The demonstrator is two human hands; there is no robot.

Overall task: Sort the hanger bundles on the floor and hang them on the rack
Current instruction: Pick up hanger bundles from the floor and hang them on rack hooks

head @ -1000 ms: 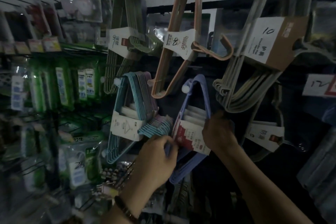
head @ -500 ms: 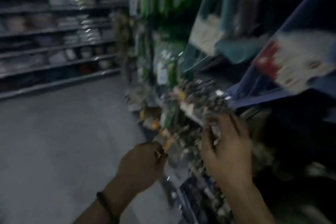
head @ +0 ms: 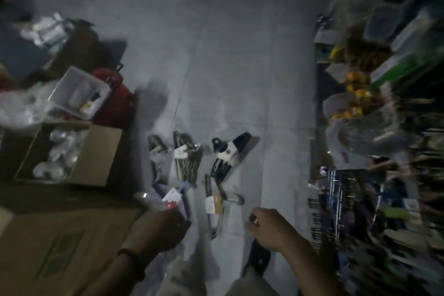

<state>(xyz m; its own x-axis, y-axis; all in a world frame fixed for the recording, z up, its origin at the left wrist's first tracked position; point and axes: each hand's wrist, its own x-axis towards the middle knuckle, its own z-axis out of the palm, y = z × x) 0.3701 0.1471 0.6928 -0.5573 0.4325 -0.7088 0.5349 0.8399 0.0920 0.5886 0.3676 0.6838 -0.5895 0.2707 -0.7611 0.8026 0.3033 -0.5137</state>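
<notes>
The left hand reaches for the blue hanger bundle on the floor, just beyond its fingers and running away from them, grip hidden by blur, while the right hand, farther off, hangs loosely curled and empty.

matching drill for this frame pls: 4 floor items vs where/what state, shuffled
1. black bundle
2. purple bundle
3. open carton
4. white bin

A. far left, tilted against something red
B. at the left hand
C. left of the bundles, holding pale packets
D. farthest right of the bundles, lying diagonally

Pairs: 1-D, 2-B, 3-C, 4-A
</notes>
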